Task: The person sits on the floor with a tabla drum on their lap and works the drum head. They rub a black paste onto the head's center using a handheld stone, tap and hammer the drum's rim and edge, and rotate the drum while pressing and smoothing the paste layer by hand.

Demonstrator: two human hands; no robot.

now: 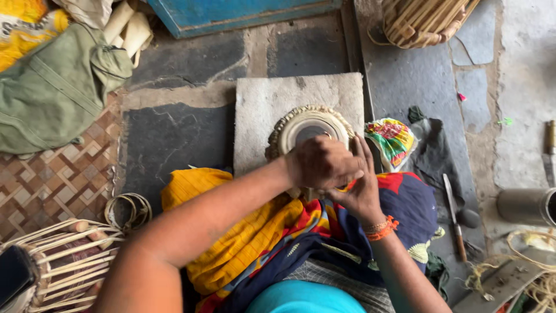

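A small drum point(305, 124) with a pale skin head, dark centre patch and braided rim stands on a grey stone slab point(266, 98), leaning toward my lap. My left hand point(319, 162) is curled into a fist over the drum's near edge. My right hand point(360, 188), with an orange thread on the wrist, cups the drum's near side just under the left hand. The hands hide what the fingers hold. A yellow, red and blue cloth point(255, 232) covers my lap below the drum.
A strapped drum body point(58, 261) lies at lower left beside a coil of strap point(128, 210). A green bag point(55, 87) sits upper left, another drum point(423, 20) at the top. A patterned pouch point(391, 139), knife-like tool point(454, 217), metal cylinder point(524, 206) and loose fibre point(538, 284) lie to the right.
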